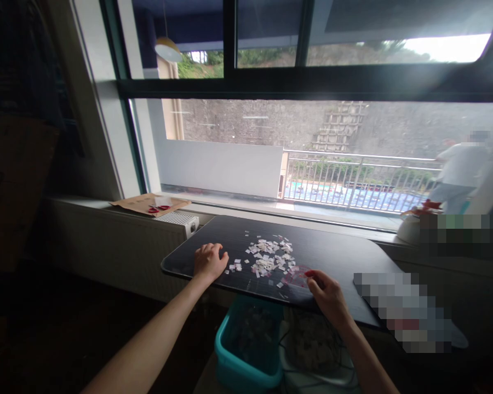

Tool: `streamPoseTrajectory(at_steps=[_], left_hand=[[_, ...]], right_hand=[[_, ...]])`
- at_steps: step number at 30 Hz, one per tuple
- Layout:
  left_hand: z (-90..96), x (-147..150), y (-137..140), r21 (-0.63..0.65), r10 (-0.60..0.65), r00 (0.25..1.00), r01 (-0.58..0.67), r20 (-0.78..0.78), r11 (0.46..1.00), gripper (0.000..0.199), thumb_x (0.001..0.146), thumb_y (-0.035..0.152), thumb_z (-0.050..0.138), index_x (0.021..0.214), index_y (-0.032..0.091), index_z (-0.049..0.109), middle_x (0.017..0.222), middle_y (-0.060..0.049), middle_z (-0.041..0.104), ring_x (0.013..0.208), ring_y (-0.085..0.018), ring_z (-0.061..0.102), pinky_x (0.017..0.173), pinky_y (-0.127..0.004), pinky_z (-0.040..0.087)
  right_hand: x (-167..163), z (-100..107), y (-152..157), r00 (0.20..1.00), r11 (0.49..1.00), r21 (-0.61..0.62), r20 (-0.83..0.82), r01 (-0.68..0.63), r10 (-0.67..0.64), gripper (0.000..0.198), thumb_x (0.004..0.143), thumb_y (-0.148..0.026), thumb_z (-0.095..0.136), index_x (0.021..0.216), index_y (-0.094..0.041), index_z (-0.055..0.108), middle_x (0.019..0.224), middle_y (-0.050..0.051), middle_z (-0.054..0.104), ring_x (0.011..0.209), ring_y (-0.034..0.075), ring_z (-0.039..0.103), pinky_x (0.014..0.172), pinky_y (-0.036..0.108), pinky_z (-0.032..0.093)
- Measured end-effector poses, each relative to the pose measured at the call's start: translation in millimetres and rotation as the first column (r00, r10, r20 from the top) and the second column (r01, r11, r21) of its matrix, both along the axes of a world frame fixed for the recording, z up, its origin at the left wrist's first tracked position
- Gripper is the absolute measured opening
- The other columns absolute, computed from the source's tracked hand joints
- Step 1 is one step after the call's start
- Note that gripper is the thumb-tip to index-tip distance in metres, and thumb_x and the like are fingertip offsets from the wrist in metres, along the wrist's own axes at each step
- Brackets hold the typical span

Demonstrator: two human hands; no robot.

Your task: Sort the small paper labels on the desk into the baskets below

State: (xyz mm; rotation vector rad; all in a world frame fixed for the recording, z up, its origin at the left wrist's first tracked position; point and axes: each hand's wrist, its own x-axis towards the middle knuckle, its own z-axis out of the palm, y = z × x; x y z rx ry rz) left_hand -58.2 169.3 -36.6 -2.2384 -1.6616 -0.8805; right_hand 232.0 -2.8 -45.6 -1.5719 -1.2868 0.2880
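On a dark tabletop (332, 246), several small white pieces (267, 265), like cut paper or labels, lie in a loose pile. At the pile's left, my left hand (209, 261) rests near the table's edge, its fingers bent, the thumb apart, with nothing visible in it. A few white pieces lie just right of its fingertips. My right hand (327, 295) is closed in a pinch at the pile's right, over the front edge. Its fingertips hold a thin see-through reddish thing (296, 275), whose kind I cannot make out; it lies partly against the pieces.
Below the table stand a turquoise tub (248, 369) and a pale tub (316, 372), both with small pieces inside. Red-handled scissors (158, 209) lie on a brown paper envelope (131, 203) on the sill. A blurred-out flat object overhangs the right edge. Outside, a person stands by a railing.
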Motion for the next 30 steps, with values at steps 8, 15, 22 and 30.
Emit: streamPoseTrajectory(at_steps=[8, 15, 22, 30], left_hand=[[-1.0, 0.2, 0.9, 0.009, 0.015, 1.0, -0.015, -0.003, 1.0, 0.025, 0.079, 0.035, 0.048, 0.09, 0.019, 0.064, 0.091, -0.009, 0.066, 0.093, -0.028, 0.057, 0.083, -0.04, 0.04], [-0.4, 0.1, 0.8, 0.006, 0.003, 1.0, -0.003, -0.002, 1.0, 0.026, 0.079, 0.034, 0.048, 0.09, 0.017, 0.064, 0.091, -0.01, 0.065, 0.093, -0.028, 0.057, 0.082, -0.04, 0.041], [0.6, 0.0, -0.6, -0.009, 0.001, 1.0, -0.001, -0.008, 1.0, 0.026, 0.079, 0.034, 0.048, 0.09, 0.018, 0.064, 0.092, -0.01, 0.065, 0.093, -0.028, 0.057, 0.082, -0.04, 0.041], [-0.7, 0.4, 1.1, 0.006, 0.002, 1.0, -0.002, -0.008, 1.0, 0.024, 0.079, 0.034, 0.049, 0.088, 0.018, 0.064, 0.091, -0.009, 0.065, 0.091, -0.027, 0.057, 0.081, -0.039, 0.041]], right_hand=[[-1.4, 0.9, -2.1, 1.0, 0.999, 0.05, -0.027, -0.006, 0.008, 0.029, 0.075, -0.036, 0.053, 0.087, -0.015, 0.07, 0.067, 0.004, 0.066, 0.061, 0.016, 0.057, 0.056, 0.025, 0.043], [-2.9, -3.5, -0.5, 0.987, 0.987, -0.038, 0.023, -0.159, 0.16, 0.032, 0.077, -0.04, 0.055, 0.09, -0.015, 0.071, 0.063, 0.002, 0.064, 0.057, 0.014, 0.055, 0.054, 0.023, 0.042], [-1.3, -4.8, 2.0, 0.989, 0.989, -0.063, 0.058, -0.134, 0.138, 0.037, 0.079, -0.044, 0.055, 0.096, -0.016, 0.072, 0.067, 0.003, 0.067, 0.062, 0.016, 0.059, 0.059, 0.026, 0.045], [-6.9, 2.9, -2.6, 0.979, 0.979, -0.106, 0.091, -0.175, 0.185, 0.034, 0.079, -0.043, 0.056, 0.095, -0.019, 0.073, 0.067, 0.002, 0.068, 0.059, 0.015, 0.057, 0.056, 0.024, 0.043]])
